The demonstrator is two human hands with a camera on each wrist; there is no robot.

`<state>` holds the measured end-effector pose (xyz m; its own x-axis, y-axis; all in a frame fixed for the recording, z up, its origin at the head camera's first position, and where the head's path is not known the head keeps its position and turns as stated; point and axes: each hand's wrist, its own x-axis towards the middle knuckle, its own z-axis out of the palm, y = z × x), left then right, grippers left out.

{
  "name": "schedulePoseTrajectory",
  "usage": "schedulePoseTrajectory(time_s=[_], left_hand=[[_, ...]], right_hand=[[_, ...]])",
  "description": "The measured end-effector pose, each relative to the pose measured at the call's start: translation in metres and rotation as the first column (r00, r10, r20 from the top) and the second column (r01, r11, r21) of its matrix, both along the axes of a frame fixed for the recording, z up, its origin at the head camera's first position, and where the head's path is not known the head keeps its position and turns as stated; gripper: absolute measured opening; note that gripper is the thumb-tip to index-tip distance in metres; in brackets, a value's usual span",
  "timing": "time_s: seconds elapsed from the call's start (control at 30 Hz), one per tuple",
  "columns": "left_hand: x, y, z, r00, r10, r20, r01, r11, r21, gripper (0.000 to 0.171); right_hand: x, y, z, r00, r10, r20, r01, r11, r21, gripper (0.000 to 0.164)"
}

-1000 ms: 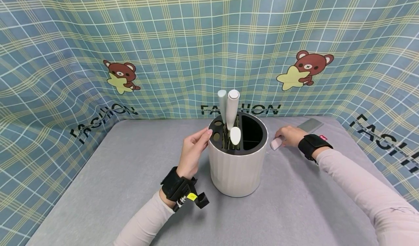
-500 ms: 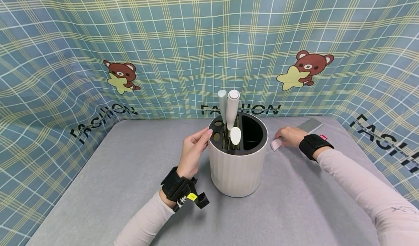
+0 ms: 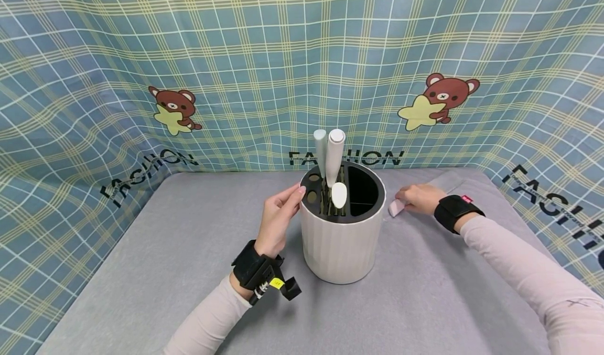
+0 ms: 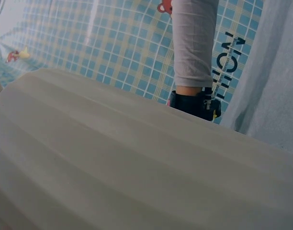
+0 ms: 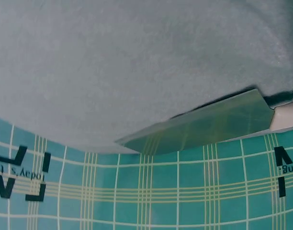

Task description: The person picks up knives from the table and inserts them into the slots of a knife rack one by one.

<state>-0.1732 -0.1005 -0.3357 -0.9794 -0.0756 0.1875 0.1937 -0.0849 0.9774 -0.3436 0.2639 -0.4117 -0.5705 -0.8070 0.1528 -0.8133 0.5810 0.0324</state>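
My right hand (image 3: 420,197) grips the pale pink handle (image 3: 398,206) of a kitchen knife, low over the grey cloth at the right. Its broad blade (image 5: 204,125) shows whole in the right wrist view, reflecting the checked fabric; in the head view it is a pale patch beyond the hand. My left hand (image 3: 279,216) touches the upper left rim of a white ribbed knife holder (image 3: 341,250) with thumb and fingertips, the fingers fairly straight. Two handles, one pale green (image 3: 320,150) and one white (image 3: 335,153), and a white oval end (image 3: 338,195) stick up from the holder's slots.
The holder's black top has slots and round holes at left and a wide open compartment (image 3: 363,190) at right. Grey cloth (image 3: 189,250) covers the table. Checked fabric (image 3: 264,72) hangs behind and along both sides.
The knife blade has tilted, turning from dark grey to a pale sheen in the head view. My right wrist has shifted slightly right. The left hand and the holder stay put.
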Motion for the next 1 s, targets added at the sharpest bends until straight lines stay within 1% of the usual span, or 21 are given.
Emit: schedulePoseTrajectory(time_s=[0.13, 0.33, 0.53, 0.6, 0.83, 1.0], left_hand=[[0.000, 0.000, 0.000, 1.000, 0.005, -0.001, -0.005, 1.000, -0.005, 0.046], [0.000, 0.000, 0.001, 1.000, 0.007, 0.005, -0.007, 1.000, -0.003, 0.046], [0.000, 0.000, 0.001, 1.000, 0.004, 0.004, -0.004, 1.000, -0.001, 0.046], [0.000, 0.000, 0.001, 1.000, 0.004, 0.002, -0.004, 1.000, -0.001, 0.046], [-0.001, 0.000, 0.000, 1.000, 0.003, -0.004, -0.003, 1.000, -0.003, 0.046], [-0.001, 0.000, 0.000, 1.000, 0.001, -0.005, -0.001, 1.000, -0.004, 0.045]], right_hand=[[0.002, -0.002, 0.003, 0.999, 0.019, -0.039, -0.019, 1.000, 0.013, 0.024], [0.002, -0.004, 0.003, 0.995, 0.010, -0.099, -0.005, 0.999, 0.050, 0.023], [0.001, -0.004, 0.003, 0.989, 0.015, -0.150, -0.009, 0.999, 0.043, 0.023], [0.003, -0.005, 0.006, 0.988, 0.012, -0.151, -0.006, 0.999, 0.037, 0.024], [0.009, -0.010, 0.024, 0.989, -0.015, -0.149, 0.018, 1.000, 0.018, 0.022], [0.011, -0.012, 0.031, 0.989, -0.023, -0.147, 0.025, 1.000, 0.009, 0.020]])
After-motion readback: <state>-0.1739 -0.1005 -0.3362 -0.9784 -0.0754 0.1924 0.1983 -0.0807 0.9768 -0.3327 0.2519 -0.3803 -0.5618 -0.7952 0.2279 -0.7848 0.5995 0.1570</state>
